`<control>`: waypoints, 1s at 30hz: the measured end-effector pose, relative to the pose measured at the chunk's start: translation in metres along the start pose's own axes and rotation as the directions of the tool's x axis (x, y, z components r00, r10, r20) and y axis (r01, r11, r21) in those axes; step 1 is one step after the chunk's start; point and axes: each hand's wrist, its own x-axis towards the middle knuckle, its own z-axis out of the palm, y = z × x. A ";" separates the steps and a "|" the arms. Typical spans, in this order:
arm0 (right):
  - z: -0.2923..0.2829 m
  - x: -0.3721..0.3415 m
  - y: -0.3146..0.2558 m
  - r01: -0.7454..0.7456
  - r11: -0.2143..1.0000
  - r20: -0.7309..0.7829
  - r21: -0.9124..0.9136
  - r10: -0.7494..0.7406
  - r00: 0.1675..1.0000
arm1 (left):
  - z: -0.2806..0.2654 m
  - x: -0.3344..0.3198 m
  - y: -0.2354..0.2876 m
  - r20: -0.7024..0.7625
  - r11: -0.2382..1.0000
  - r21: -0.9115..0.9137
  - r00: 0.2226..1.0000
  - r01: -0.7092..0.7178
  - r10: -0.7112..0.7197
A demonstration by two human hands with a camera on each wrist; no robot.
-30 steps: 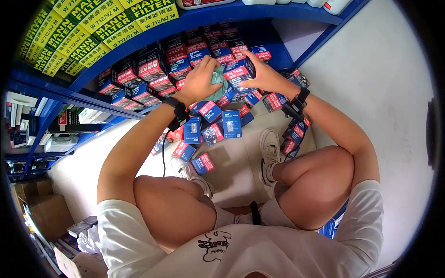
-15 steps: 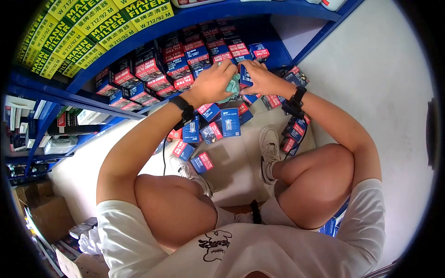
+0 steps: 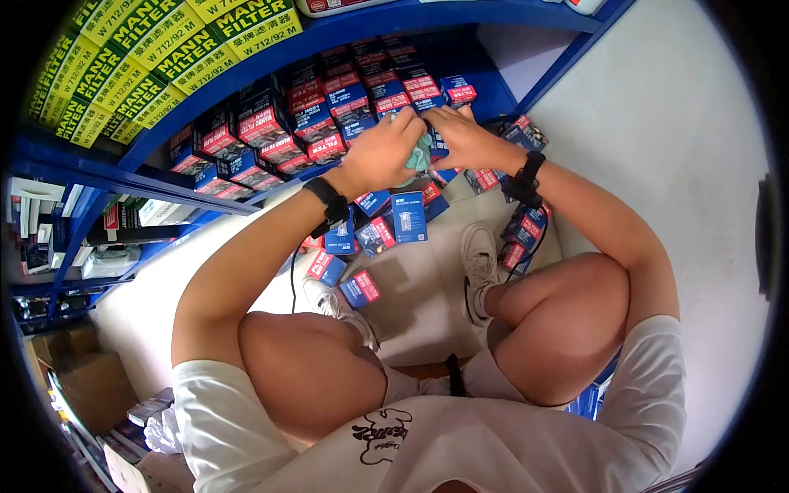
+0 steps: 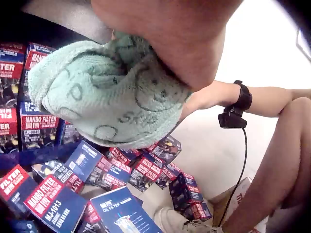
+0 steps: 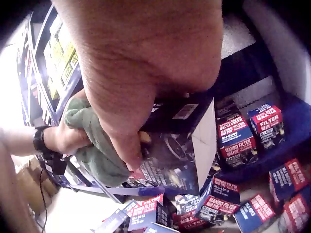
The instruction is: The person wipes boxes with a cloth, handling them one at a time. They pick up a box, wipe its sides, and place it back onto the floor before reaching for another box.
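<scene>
My left hand point(image 3: 382, 154) grips a crumpled light-green cloth point(image 4: 109, 104) with dark printed marks, which hangs below the palm in the left wrist view. Close beside it, my right hand point(image 3: 475, 146) holds an oil filter box point(image 5: 172, 153), thumb along its near side. That box has dark printed faces and one pale end; in the head view the hand hides most of it. The cloth lies right up against the box between the two hands. Both hands are in front of the lower shelf, over loose filter boxes on the floor.
Rows of red and blue filter boxes point(image 3: 267, 123) fill the lower blue shelf point(image 3: 489, 78). Yellow-green boxes point(image 3: 177, 49) stand on the shelf above. Several loose boxes point(image 3: 408, 218) lie on the floor around the shoes point(image 3: 478, 267). A white wall point(image 3: 666, 148) stands at right.
The right hand has turned the filter box, so its lettered front no longer faces the head camera. The left hand has moved right with the cloth, and the hands are closer together.
</scene>
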 end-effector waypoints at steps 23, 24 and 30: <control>-0.019 0.001 0.006 -0.248 0.944 -0.015 0.220 0.257 0.966 | 0.007 -0.030 -0.047 0.055 0.949 0.009 0.947 0.315 -0.315; -0.020 0.002 0.004 -0.290 0.916 0.039 0.277 0.291 0.956 | 0.007 -0.030 -0.047 0.048 0.948 -0.034 0.948 0.317 -0.315; -0.011 0.001 0.009 -0.381 0.763 0.114 0.522 0.380 0.918 | 0.002 -0.021 -0.033 -0.099 0.930 -0.295 0.961 0.219 -0.258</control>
